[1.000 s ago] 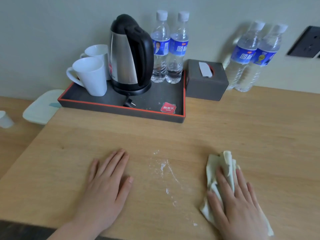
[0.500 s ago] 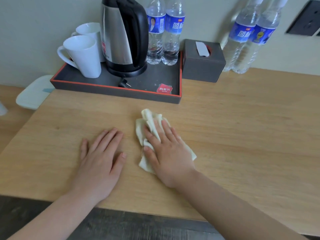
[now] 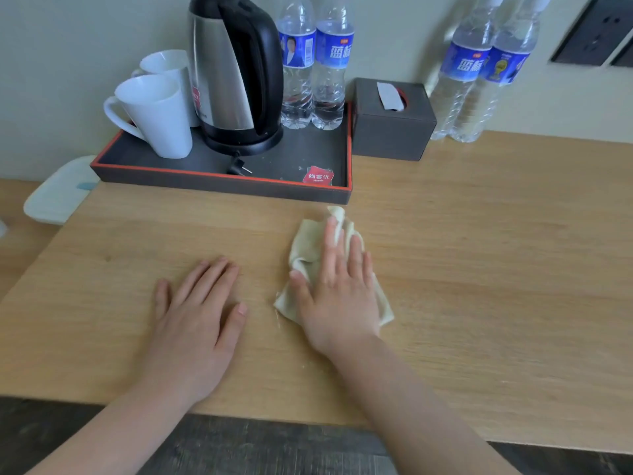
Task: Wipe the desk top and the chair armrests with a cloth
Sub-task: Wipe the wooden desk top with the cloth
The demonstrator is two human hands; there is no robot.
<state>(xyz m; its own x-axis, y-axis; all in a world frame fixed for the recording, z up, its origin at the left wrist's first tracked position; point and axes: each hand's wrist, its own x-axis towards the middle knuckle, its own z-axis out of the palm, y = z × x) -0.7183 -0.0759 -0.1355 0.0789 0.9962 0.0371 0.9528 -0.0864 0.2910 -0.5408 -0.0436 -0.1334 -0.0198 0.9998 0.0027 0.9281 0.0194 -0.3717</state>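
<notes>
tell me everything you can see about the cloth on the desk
The cloth is a pale cream, soft-looking rag, crumpled into loose folds rather than spread flat. It lies on the wooden desk top, in front of the tray's near right corner but apart from it. The right hand presses flat on it, fingers spread, covering its middle; folds stick out past the fingertips, and corners show at the thumb side and the wrist side. The left hand rests flat beside it, not touching.

The right hand hides much of the cloth.
</notes>
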